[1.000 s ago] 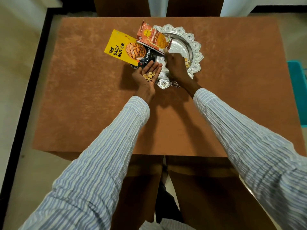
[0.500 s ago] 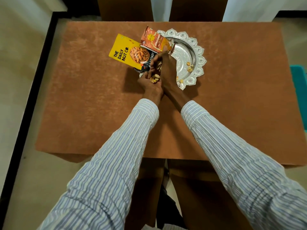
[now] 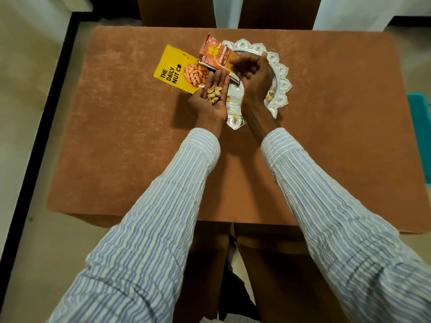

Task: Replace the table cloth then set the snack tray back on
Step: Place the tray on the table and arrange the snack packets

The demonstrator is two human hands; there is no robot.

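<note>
Several pistachio shells [image 3: 214, 95] are lying in the cupped, flat-fingered left hand [image 3: 211, 101], collecting debris; the right hand [image 3: 253, 78], fingers curled together, is pinching over the snack tray [image 3: 281, 75] near the table's far edge, its contents hidden.

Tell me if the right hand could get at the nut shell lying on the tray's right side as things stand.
Probably yes. The right hand hovers over the silver tray, and the shell lies just beside its wrist, uncovered. Its fingers are curled, though, perhaps already holding shells.

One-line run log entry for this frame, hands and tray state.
left hand: palm up, cupping nut shells | right hand: fingers curled, over silver tray | tray: on brown cloth, shells remain | packets: on tray edge
</note>
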